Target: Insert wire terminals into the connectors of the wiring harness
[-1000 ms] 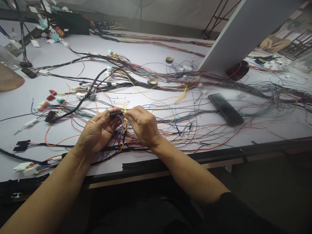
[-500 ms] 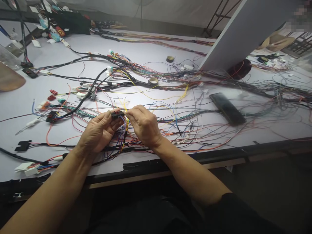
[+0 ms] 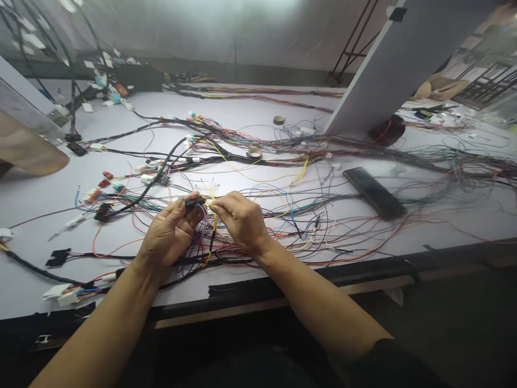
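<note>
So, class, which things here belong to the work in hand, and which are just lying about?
In the work:
black connector, held in the left hand
yellow wires, beside the fingertips of the right hand

Probably just lying about, untouched:
phone
nearer tape roll
farther tape roll

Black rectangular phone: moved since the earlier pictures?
No: judged by the flat pale-grey panel, the phone stays put; only the camera view shifted.
</note>
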Demonstrator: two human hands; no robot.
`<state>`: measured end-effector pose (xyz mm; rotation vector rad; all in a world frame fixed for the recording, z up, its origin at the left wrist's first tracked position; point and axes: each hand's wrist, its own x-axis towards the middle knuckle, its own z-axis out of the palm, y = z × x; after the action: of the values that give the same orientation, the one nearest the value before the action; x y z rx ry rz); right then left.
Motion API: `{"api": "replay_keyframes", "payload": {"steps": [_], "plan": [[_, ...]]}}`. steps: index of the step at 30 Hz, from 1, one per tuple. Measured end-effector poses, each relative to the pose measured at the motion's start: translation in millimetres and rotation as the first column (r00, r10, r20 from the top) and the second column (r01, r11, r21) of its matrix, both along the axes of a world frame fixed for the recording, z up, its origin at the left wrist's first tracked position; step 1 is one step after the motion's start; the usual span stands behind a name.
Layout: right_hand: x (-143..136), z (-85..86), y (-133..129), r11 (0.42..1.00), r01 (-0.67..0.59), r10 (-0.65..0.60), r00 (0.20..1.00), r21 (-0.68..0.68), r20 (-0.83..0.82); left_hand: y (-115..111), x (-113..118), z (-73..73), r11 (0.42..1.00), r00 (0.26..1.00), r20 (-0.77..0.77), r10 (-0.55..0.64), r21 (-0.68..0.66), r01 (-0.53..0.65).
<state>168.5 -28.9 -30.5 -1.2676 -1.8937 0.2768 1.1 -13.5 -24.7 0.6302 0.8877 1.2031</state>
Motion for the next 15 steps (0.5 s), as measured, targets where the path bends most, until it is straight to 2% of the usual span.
{"api": "replay_keyframes", "payload": {"steps": [4, 9, 11, 12, 13, 15], "plan": [[0, 2.8, -2, 1.000, 0.001, -0.001, 1.000, 0.021, -0.007, 1, -4, 3.3, 0.996, 0.998, -0.012, 0.063, 0.059, -0.063], [-3, 3.0, -4, 1.000, -0.009, 0.009, 1.000, -0.003, -0.027, 0, -7, 9.5, 0.992, 0.994, -0.084, 0.067, 0.114, -0.058], [-5, 8.9, -6, 0.998, -0.014, 0.013, 1.000, -0.061, -0.022, -3, -7, 16.0, 0.991, 0.988, -0.144, 0.054, 0.128, -0.036], [-7, 14.1, -7, 0.994, -0.025, 0.022, 0.999, -0.104, -0.031, -5, -8, 19.3, 0.986, 0.982, -0.175, 0.076, 0.163, -0.047], [-8, 20.6, -8, 0.988, -0.042, 0.034, 0.998, -0.152, -0.056, -5, -9, 22.4, 0.969, 0.970, -0.193, 0.151, 0.224, -0.106], [-13, 36.3, -10, 0.956, -0.111, 0.077, 0.988, -0.272, -0.133, -3, -16, 27.3, 0.959, 0.954, -0.251, 0.163, 0.269, -0.093]]}}
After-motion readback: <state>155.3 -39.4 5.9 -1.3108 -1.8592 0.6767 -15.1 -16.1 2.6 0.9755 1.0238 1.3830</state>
